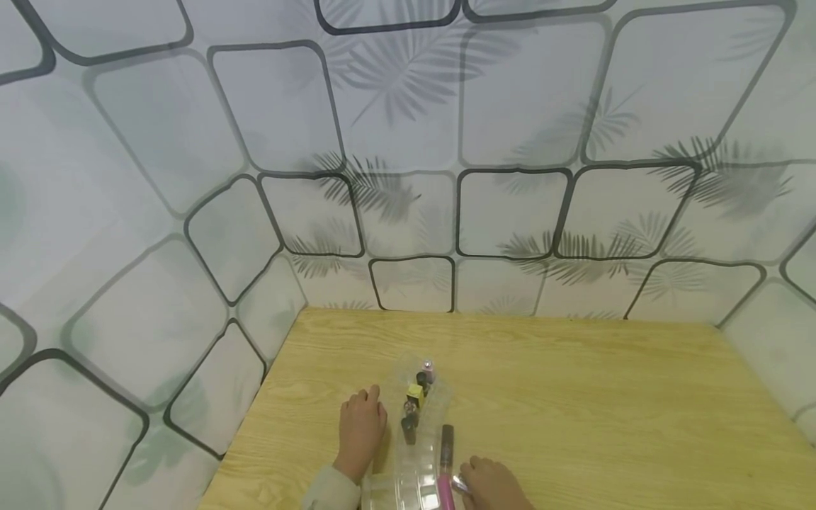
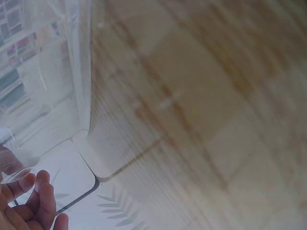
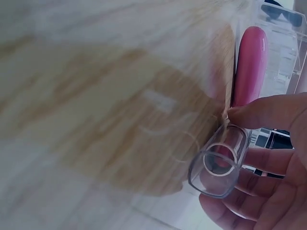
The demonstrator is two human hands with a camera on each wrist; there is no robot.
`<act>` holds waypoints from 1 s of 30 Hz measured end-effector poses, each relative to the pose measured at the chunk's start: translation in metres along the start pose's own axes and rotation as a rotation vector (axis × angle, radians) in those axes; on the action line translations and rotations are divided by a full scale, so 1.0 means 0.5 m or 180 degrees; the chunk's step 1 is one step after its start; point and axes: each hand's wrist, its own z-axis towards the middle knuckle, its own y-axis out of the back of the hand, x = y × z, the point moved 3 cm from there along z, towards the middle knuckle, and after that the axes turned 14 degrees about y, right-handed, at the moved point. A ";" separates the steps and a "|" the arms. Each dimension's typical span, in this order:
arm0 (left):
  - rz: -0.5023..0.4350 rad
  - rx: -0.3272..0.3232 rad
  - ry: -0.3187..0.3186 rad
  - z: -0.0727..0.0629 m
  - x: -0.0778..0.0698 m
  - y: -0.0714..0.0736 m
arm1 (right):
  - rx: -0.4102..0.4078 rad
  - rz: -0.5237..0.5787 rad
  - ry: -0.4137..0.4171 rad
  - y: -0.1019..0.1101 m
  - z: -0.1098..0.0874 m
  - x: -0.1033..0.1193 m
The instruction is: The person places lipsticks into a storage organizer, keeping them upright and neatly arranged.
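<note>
A clear plastic organizer (image 1: pixel 408 460) with several compartments stands on the table, small dark bottles (image 1: pixel 409 429) and a yellow-and-black box (image 1: pixel 415 394) in its row. My left hand (image 1: pixel 362 428) is at its left side. In the left wrist view the fingers (image 2: pixel 44 196) curl at the organizer's clear wall, and the thumb shows through the plastic. My right hand (image 1: pixel 494 485) pinches a small clear-ended tube (image 3: pixel 218 167), like a lip gloss or lipstick, between thumb and fingers. A pink tube with a dark end (image 1: pixel 445 489) lies right beside the organizer, near the right fingertips.
The wooden table (image 1: pixel 593 397) stretches to the right and back, up to a patterned wall (image 1: pixel 510 212). A further wall (image 1: pixel 146 304) rises along the table's left edge. A small silver-topped bottle (image 1: pixel 428 367) stands at the organizer's far end.
</note>
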 end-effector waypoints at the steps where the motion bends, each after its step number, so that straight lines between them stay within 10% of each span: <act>1: 0.0008 -0.0004 -0.0006 0.000 0.000 0.001 | -0.0017 0.0059 -0.0023 -0.001 -0.001 -0.001; 30: 0.0007 -0.0035 -0.0012 0.001 0.001 0.001 | -0.0474 0.0398 -0.0428 0.071 0.030 -0.056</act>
